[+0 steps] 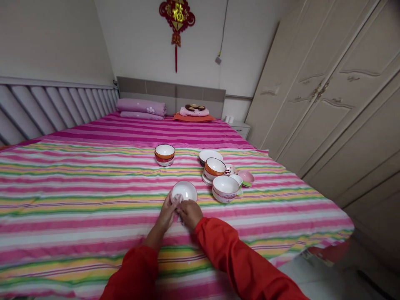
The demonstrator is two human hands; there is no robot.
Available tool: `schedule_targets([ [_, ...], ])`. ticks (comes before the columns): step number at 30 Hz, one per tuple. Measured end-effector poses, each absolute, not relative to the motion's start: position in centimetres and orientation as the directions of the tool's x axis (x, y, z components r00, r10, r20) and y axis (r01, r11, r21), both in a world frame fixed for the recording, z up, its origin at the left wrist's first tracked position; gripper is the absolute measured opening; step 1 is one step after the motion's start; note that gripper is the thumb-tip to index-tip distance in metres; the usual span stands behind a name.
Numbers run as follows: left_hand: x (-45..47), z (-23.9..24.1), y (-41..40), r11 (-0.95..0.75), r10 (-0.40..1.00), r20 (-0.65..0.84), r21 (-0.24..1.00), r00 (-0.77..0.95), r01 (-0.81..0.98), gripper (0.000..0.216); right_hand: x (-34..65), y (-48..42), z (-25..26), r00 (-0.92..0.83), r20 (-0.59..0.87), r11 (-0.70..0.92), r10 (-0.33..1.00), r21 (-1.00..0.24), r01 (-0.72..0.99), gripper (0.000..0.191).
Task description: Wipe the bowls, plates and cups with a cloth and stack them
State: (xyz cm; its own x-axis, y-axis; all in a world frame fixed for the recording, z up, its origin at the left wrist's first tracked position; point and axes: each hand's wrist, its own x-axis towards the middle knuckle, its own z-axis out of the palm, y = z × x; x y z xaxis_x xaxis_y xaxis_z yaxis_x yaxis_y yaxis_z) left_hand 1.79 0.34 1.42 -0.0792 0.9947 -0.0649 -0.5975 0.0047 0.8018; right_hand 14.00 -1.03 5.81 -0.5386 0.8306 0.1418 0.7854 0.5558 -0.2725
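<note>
White bowl (188, 190) sits near the front of the striped bedspread (78, 216), between the person's arms, mouth tipped up. Left hand (168, 213) grips its near-left wall; right hand (190, 212) is closed on a pale cloth (178, 197) at the near rim, exact finger placement too small to tell. Stacked bowls (164, 158) stand beyond, well apart; large bowl (225, 189) to the right. Likely ceramic: stiff, fairly light, slick glaze, chips if knocked. Best hold: outer wall under the rim, thumb over the lip. Cloth is soft, bunches easily; pinch it flat against the wall.
</note>
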Motion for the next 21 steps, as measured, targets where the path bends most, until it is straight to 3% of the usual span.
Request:
schedule_targets([
  [3, 1.7, 1.3, 0.4, -0.011, 0.991, -0.069, 0.808, -0.114, -0.589, 0.055, 12.0, -1.5, 5.7, -0.463, 0.156, 0.486, 0.873, -0.366, 0.794, 0.028],
  [9, 1.9, 1.3, 0.5, 0.017, 0.991, -0.093, 0.811, -0.101, -0.585, 0.056, 15.4, -0.8, 5.4, -0.647, 0.119, 0.658, 0.753, -0.153, 0.738, 0.035],
  [12, 2.0, 1.3, 0.5, 0.008, 0.994, -0.07, 0.809, -0.083, -0.587, 0.062, 16.8, -0.5, 5.5, -0.665, 0.112, 0.674, 0.738, -0.113, 0.73, 0.031],
  [18, 1.6, 0.6, 0.8, 0.004, 0.992, -0.075, 0.833, -0.106, -0.554, 0.064, 13.0, -1.3, 5.8, -0.507, 0.108, 0.513, 0.855, -0.32, 0.796, 0.025],
  [21, 1.5, 0.6, 0.8, 0.015, 0.979, -0.122, 0.843, -0.163, -0.538, 0.061, 12.6, -1.3, 6.1, -0.531, 0.112, 0.536, 0.84, -0.325, 0.779, 0.024],
])
